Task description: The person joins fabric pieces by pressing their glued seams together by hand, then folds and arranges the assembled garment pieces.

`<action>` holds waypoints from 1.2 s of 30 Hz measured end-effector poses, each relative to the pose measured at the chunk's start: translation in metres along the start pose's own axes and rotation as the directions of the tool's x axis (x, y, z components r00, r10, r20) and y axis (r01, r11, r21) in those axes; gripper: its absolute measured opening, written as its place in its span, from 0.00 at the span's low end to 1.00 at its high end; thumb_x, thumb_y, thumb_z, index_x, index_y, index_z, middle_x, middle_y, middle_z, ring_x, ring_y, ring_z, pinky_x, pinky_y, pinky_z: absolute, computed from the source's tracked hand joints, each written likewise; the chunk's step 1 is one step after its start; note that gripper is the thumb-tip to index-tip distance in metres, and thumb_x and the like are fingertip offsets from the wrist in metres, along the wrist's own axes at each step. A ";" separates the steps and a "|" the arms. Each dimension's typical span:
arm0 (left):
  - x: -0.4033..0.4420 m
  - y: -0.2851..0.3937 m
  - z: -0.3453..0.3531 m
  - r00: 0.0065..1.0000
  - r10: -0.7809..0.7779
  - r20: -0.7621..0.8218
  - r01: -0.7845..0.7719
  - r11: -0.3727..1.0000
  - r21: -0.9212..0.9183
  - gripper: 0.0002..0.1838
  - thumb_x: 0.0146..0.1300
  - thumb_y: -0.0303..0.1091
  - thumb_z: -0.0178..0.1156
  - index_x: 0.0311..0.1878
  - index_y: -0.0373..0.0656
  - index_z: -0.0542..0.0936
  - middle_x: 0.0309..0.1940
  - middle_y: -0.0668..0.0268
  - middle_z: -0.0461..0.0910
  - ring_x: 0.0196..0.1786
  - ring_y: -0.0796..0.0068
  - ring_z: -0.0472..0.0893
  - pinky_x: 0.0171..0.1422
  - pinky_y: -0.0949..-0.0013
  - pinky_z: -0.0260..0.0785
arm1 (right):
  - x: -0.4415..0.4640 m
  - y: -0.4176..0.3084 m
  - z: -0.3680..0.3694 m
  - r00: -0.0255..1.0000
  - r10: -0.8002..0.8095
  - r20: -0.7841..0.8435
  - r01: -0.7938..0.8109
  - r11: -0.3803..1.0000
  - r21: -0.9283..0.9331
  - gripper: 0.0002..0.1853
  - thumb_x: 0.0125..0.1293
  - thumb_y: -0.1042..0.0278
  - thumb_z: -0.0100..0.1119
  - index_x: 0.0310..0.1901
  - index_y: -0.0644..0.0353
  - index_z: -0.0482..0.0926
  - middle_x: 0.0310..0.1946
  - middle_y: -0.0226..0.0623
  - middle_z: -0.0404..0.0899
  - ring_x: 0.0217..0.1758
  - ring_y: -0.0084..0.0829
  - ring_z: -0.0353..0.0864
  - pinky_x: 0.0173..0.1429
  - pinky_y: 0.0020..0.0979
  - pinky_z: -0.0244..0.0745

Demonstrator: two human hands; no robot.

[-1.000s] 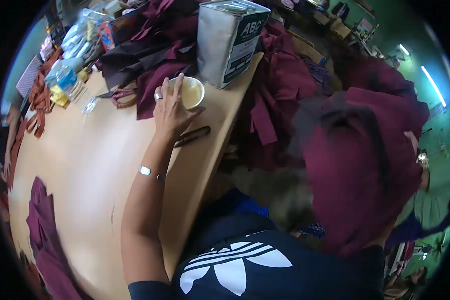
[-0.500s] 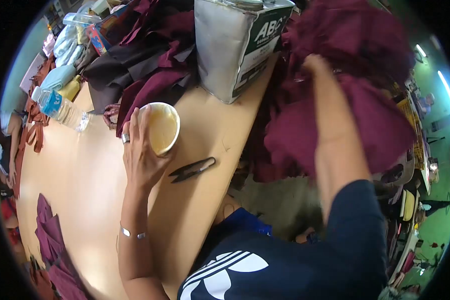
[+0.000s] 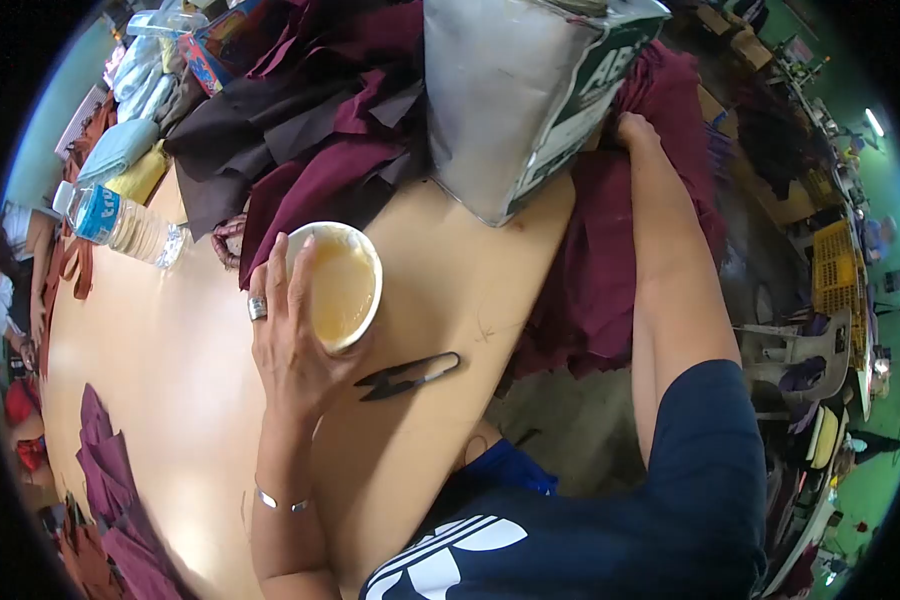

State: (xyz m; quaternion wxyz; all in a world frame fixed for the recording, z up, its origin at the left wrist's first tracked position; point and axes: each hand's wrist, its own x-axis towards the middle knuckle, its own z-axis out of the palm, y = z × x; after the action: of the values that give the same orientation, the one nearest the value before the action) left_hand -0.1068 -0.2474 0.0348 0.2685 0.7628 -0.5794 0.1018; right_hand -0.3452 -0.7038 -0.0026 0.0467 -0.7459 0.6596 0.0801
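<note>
My left hand (image 3: 295, 335) is wrapped round a white cup (image 3: 345, 285) with pale yellow paste inside, above the wooden table (image 3: 210, 400). Small black thread snips (image 3: 410, 376) lie on the table just right of that hand. My right hand (image 3: 632, 130) is at the upper right, beside the large metal can (image 3: 500, 100) and against the maroon cloth (image 3: 595, 240) at the table edge. Its fingers are mostly hidden, and what they hold, if anything, cannot be made out.
Dark and maroon cloth pieces (image 3: 310, 130) lie behind the cup. A water bottle (image 3: 120, 225) rests at the left, and more maroon cloth (image 3: 120, 490) at the lower left. A chair (image 3: 820, 350) stands at the right. Another person's arm (image 3: 42, 285) shows at the far left.
The maroon bundle on the right has moved from beside me to the table's edge, and my right arm has reached forward. The cup and snips appear nearer in view.
</note>
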 end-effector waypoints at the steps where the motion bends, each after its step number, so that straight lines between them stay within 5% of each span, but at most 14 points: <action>1: 0.001 0.000 0.001 1.000 0.002 -0.011 -0.002 1.000 -0.009 0.48 0.36 0.37 0.72 0.65 0.46 0.63 0.65 0.49 0.59 0.63 0.44 0.62 0.67 0.51 0.56 | 0.023 0.005 0.014 0.998 0.055 -0.010 -0.054 0.996 0.075 0.24 0.61 0.57 0.48 0.57 0.60 0.72 0.59 0.42 0.71 0.61 0.41 0.71 0.62 0.40 0.67; 4: 0.001 0.002 -0.002 1.000 -0.001 0.000 0.001 1.000 0.026 0.47 0.36 0.37 0.72 0.65 0.47 0.64 0.65 0.49 0.60 0.62 0.44 0.63 0.66 0.51 0.56 | 0.069 0.004 0.059 0.979 0.180 0.097 -0.197 0.955 0.223 0.28 0.62 0.54 0.49 0.59 0.65 0.69 0.57 0.44 0.72 0.60 0.40 0.73 0.60 0.37 0.68; 9: 0.003 0.000 0.000 0.999 0.037 -0.001 -0.037 0.999 0.022 0.47 0.34 0.36 0.72 0.64 0.47 0.65 0.64 0.49 0.62 0.61 0.45 0.65 0.66 0.52 0.57 | -0.001 0.044 -0.009 0.798 -0.371 0.474 -0.037 0.756 0.654 0.32 0.63 0.49 0.50 0.63 0.63 0.64 0.65 0.48 0.62 0.69 0.40 0.60 0.67 0.34 0.57; 10: 0.003 0.001 -0.001 1.000 0.031 0.001 -0.031 0.999 0.030 0.47 0.33 0.35 0.71 0.64 0.47 0.65 0.64 0.50 0.62 0.61 0.45 0.65 0.66 0.52 0.57 | 0.005 0.061 -0.007 0.865 -0.301 0.401 -0.007 0.793 0.610 0.36 0.64 0.49 0.51 0.68 0.61 0.57 0.69 0.48 0.53 0.72 0.40 0.52 0.70 0.35 0.51; 11: 0.003 0.001 -0.001 1.000 0.028 0.005 -0.028 0.999 0.025 0.46 0.33 0.35 0.71 0.64 0.46 0.65 0.64 0.49 0.62 0.61 0.45 0.65 0.66 0.52 0.57 | 0.002 0.077 0.000 0.842 -0.415 0.344 0.134 0.780 0.611 0.41 0.64 0.45 0.51 0.71 0.55 0.46 0.70 0.49 0.49 0.73 0.42 0.50 0.72 0.37 0.48; 12: 0.002 0.002 -0.001 1.000 0.028 0.008 -0.028 0.999 0.021 0.46 0.34 0.35 0.71 0.64 0.46 0.65 0.64 0.49 0.62 0.61 0.45 0.65 0.66 0.52 0.56 | 0.020 0.093 0.023 0.840 -0.474 0.265 0.310 0.819 0.483 0.41 0.63 0.43 0.50 0.71 0.51 0.44 0.70 0.51 0.48 0.73 0.44 0.50 0.72 0.37 0.48; 14: 0.004 0.002 0.000 1.000 0.023 0.007 -0.023 1.000 0.021 0.46 0.34 0.35 0.71 0.63 0.45 0.65 0.64 0.49 0.62 0.62 0.46 0.65 0.67 0.52 0.55 | 0.023 0.089 0.071 0.917 -0.387 0.096 0.357 0.904 0.234 0.41 0.64 0.39 0.46 0.72 0.42 0.41 0.70 0.55 0.46 0.73 0.52 0.47 0.72 0.39 0.47; 15: 0.004 0.003 -0.001 1.000 0.016 0.010 -0.016 1.000 0.026 0.46 0.35 0.35 0.71 0.63 0.45 0.65 0.64 0.49 0.62 0.62 0.47 0.65 0.67 0.52 0.54 | 0.030 0.089 0.102 0.924 -0.383 0.024 0.374 0.913 0.160 0.39 0.65 0.39 0.44 0.72 0.41 0.41 0.70 0.56 0.44 0.72 0.57 0.47 0.71 0.49 0.47; 17: 0.003 0.004 -0.002 1.000 0.008 0.015 -0.009 0.999 0.041 0.45 0.35 0.35 0.71 0.63 0.44 0.65 0.64 0.49 0.62 0.63 0.48 0.65 0.68 0.51 0.53 | 0.028 0.073 0.111 0.950 -0.311 0.016 0.307 0.943 0.126 0.38 0.65 0.39 0.41 0.72 0.38 0.40 0.71 0.55 0.42 0.72 0.57 0.45 0.67 0.63 0.44; 23: 0.005 0.004 -0.001 0.999 0.035 0.001 -0.035 0.999 0.013 0.46 0.36 0.37 0.71 0.63 0.43 0.64 0.64 0.49 0.63 0.64 0.49 0.64 0.69 0.51 0.52 | 0.007 0.010 0.086 0.979 0.049 0.198 -0.026 0.993 -0.115 0.35 0.66 0.37 0.32 0.72 0.35 0.38 0.73 0.40 0.38 0.73 0.58 0.40 0.61 0.74 0.41; 27: 0.003 0.008 -0.003 1.000 0.010 -0.015 -0.009 1.000 0.024 0.48 0.36 0.38 0.73 0.65 0.42 0.63 0.65 0.50 0.62 0.65 0.48 0.62 0.70 0.53 0.53 | 0.022 0.012 0.095 0.995 0.057 0.080 -0.062 0.997 0.055 0.39 0.64 0.35 0.35 0.70 0.52 0.44 0.68 0.51 0.48 0.71 0.55 0.48 0.65 0.57 0.48; 31: 0.001 0.011 -0.006 0.999 -0.047 0.022 0.046 0.999 0.024 0.50 0.33 0.35 0.74 0.66 0.47 0.62 0.67 0.54 0.59 0.67 0.48 0.59 0.70 0.55 0.55 | 0.030 0.058 0.077 0.969 -0.233 -0.085 0.246 0.865 0.436 0.45 0.63 0.33 0.38 0.68 0.68 0.50 0.63 0.61 0.59 0.68 0.53 0.57 0.69 0.41 0.54; 34: -0.002 0.013 -0.009 0.996 -0.063 0.066 0.060 0.997 0.047 0.52 0.31 0.38 0.76 0.66 0.53 0.63 0.69 0.59 0.56 0.69 0.49 0.56 0.70 0.55 0.55 | -0.077 0.041 -0.007 0.981 -0.187 -0.050 0.192 0.969 0.153 0.41 0.64 0.40 0.43 0.68 0.66 0.50 0.58 0.64 0.65 0.64 0.56 0.63 0.66 0.44 0.58; 36: -0.006 0.016 -0.012 0.996 -0.054 0.078 0.049 0.997 0.063 0.52 0.31 0.40 0.76 0.66 0.53 0.63 0.69 0.59 0.55 0.70 0.49 0.55 0.70 0.55 0.55 | -0.095 0.047 0.014 0.969 -0.246 -0.029 0.247 0.956 0.156 0.41 0.64 0.41 0.44 0.68 0.66 0.51 0.59 0.64 0.64 0.64 0.55 0.63 0.66 0.44 0.59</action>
State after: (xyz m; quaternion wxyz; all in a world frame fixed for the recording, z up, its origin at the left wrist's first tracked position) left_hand -0.1214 -0.2393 0.0470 0.2244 0.7887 -0.5664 0.0822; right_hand -0.4042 -0.6140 0.0021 0.1124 -0.8165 0.5660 0.0176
